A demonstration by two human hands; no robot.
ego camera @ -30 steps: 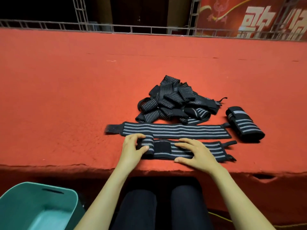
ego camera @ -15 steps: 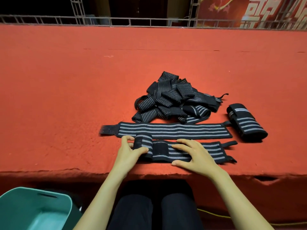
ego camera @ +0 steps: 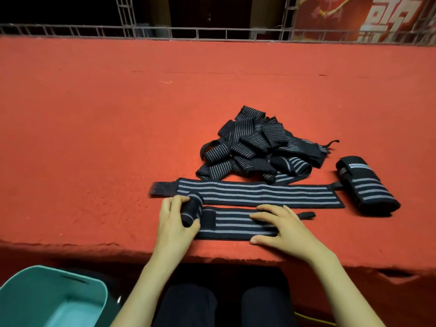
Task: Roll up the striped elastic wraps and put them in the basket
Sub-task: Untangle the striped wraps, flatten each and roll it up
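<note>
Curling left fingers (ego camera: 173,201) round the rolled left end of a black, grey-striped wrap (ego camera: 231,224); pressing straight right fingers (ego camera: 266,217) flat on its unrolled length, further right.

Two bare forearms, hands forward.
Left hand (ego camera: 175,224) curls round the rolled end of the wrap (ego camera: 233,224); right hand (ego camera: 283,230) lies flat on it, fingers spread.

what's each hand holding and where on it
The left hand grips the rolled end of the near striped wrap; the right hand presses its flat part.
</note>
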